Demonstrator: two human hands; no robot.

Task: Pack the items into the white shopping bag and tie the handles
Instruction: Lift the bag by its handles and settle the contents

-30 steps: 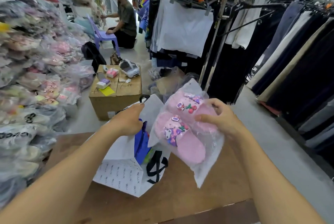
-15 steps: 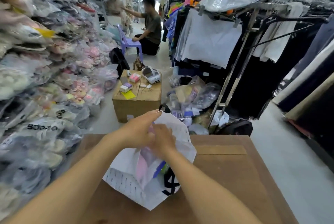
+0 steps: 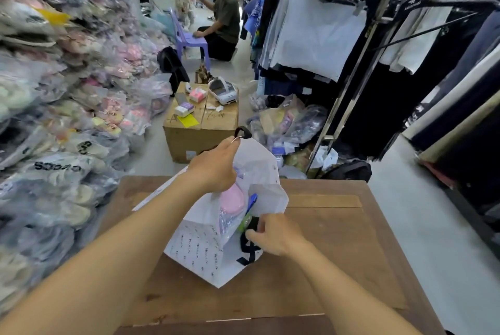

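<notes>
The white shopping bag point(image 3: 201, 248) with small printed lettering stands on the wooden table point(image 3: 332, 253). Inside its open mouth lies the pink slipper pack point(image 3: 232, 199) in clear plastic, with a blue item point(image 3: 251, 200) beside it. My left hand point(image 3: 213, 169) holds the bag's far rim up, where one black handle point(image 3: 242, 132) sticks out above the fingers. My right hand point(image 3: 276, 234) grips the other black handle point(image 3: 247, 249) on the bag's near side.
A cardboard box point(image 3: 200, 129) with small items and a white device stands on the floor beyond the table. Bagged slippers are piled along the left. Clothing racks point(image 3: 351, 64) fill the right. A person point(image 3: 224, 18) crouches by a purple stool far back.
The pink slipper pack, held in my right hand a second ago, now lies inside the bag. My right hand has come out and taken the near black handle.
</notes>
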